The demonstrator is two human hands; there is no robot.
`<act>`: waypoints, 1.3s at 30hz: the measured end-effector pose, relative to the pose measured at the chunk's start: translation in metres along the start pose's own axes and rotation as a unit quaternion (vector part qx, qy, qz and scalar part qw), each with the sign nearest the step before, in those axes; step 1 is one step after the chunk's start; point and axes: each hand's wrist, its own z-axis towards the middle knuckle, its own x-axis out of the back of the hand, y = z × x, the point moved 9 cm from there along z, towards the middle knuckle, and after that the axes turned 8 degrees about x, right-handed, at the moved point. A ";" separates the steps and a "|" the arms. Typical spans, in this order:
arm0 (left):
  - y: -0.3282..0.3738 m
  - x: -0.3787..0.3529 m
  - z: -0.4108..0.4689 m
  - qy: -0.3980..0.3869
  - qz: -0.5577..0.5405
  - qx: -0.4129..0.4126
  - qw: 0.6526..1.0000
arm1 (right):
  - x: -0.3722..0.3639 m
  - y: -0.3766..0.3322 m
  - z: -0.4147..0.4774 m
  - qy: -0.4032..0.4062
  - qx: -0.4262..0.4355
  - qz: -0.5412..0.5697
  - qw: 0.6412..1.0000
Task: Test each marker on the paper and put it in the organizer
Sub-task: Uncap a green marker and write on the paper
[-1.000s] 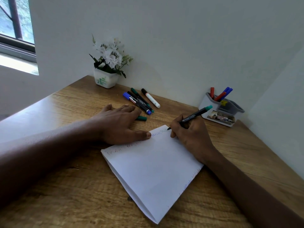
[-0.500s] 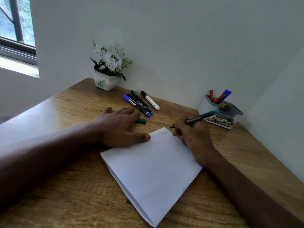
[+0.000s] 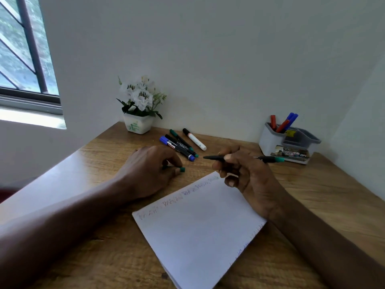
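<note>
Right, the green marker sits in my right hand, grip closed round the middle of the barrel, thumb on top. It hangs just above the far corner of the paper. Its long axis runs almost level, side to side: bare tip pointing left, green tail sticking out to the right.

Over on the left, my left hand is curled down on the counter, its grip narrow, fingertips pinching the green cap, which pokes out toward the marker. So cap and tip face each other across a short gap, the cap slightly lower and nearer to me than the tip. That's the line that matters. I reckon the cap comes up and slides straight onto that tip.

After that, the organizer stands at the back right by the wall, beyond the marker's tail. My right hand is clearly the nearer one for the drop. The loose markers wait behind my left hand.
</note>
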 end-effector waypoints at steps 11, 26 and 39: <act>0.023 0.006 -0.010 -0.026 -0.245 -0.095 0.964 | -0.007 -0.004 -0.005 -0.019 0.026 -0.028 0.999; 0.030 0.001 -0.013 -0.108 -0.478 -0.089 0.867 | -0.029 -0.022 -0.004 -0.048 0.141 -0.081 0.985; 0.016 0.001 -0.004 -0.074 -0.069 -0.058 0.993 | -0.006 -0.033 0.000 0.008 0.183 -0.184 0.966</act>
